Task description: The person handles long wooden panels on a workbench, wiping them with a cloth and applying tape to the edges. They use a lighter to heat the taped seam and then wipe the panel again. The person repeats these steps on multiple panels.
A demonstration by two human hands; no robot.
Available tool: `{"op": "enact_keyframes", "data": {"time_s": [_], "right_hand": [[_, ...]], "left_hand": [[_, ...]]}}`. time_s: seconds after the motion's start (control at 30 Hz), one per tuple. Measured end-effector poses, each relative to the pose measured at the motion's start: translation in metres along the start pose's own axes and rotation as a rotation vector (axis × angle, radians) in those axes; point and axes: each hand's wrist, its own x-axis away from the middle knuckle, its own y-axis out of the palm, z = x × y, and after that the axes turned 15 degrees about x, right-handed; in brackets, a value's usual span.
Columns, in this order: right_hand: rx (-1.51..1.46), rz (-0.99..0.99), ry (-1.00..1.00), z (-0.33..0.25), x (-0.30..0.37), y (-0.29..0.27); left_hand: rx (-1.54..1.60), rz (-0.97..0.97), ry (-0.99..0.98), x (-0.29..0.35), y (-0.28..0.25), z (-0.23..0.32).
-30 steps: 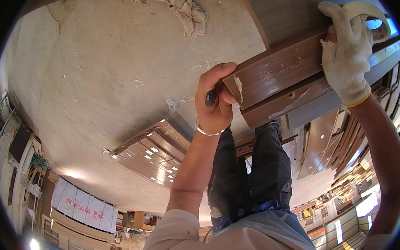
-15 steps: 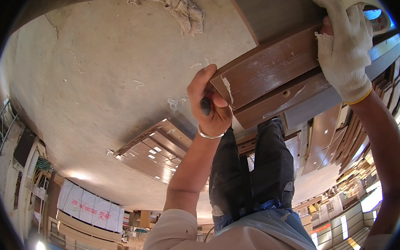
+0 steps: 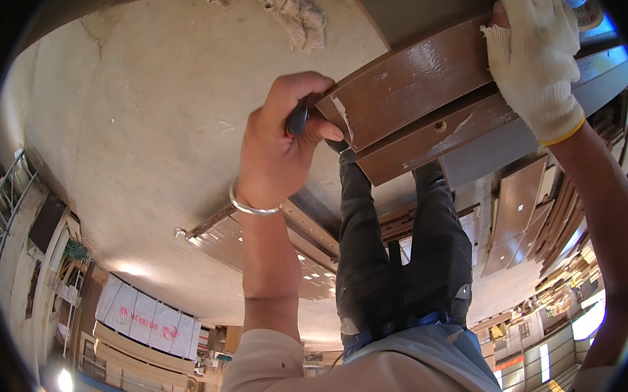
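Observation:
My left hand (image 3: 271, 145), bare with a silver bangle at the wrist, is closed round a small black-handled tool (image 3: 297, 119); its working end is hidden. The fingers are at the left end of a glossy brown board (image 3: 414, 75). A torn whitish strip (image 3: 343, 122) runs along that end. Below it lies a second brown piece (image 3: 432, 135) with a round hole, a dark gap between the two. My right hand (image 3: 536, 60), in a white knitted glove, grips the upper board further right, a bare fingertip showing through the glove.
Beside the glove is a pale rounded object (image 3: 589, 14), partly hidden. A crumpled rag (image 3: 292, 18) lies on the concrete floor. Brown panels (image 3: 216, 238) lie on the floor at the left; more boards (image 3: 515, 198) are stacked at the right. My legs (image 3: 404, 262) stand close to the work.
My left hand has moved left and turned, keeping the black-handled tool, and its thumb now points toward the board's end. The boards and my gloved hand have shifted slightly up and left in view.

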Motion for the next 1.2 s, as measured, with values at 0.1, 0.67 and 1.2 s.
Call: {"op": "enact_keyframes", "data": {"time_s": [0.1,0.67,1.2], "right_hand": [[0.032,-0.068,0.016,0.002,0.001,-0.002],[-0.032,-0.12,0.044,-0.002,-0.005,-0.012],[-0.556,0.056,0.172,0.036,0.006,-0.017]], "left_hand": [[0.018,-0.075,-0.024,-0.012,-0.015,0.004],[0.675,0.233,0.092,0.005,0.021,-0.061],[0.418,1.107,-0.311,0.105,0.076,0.02]]}}
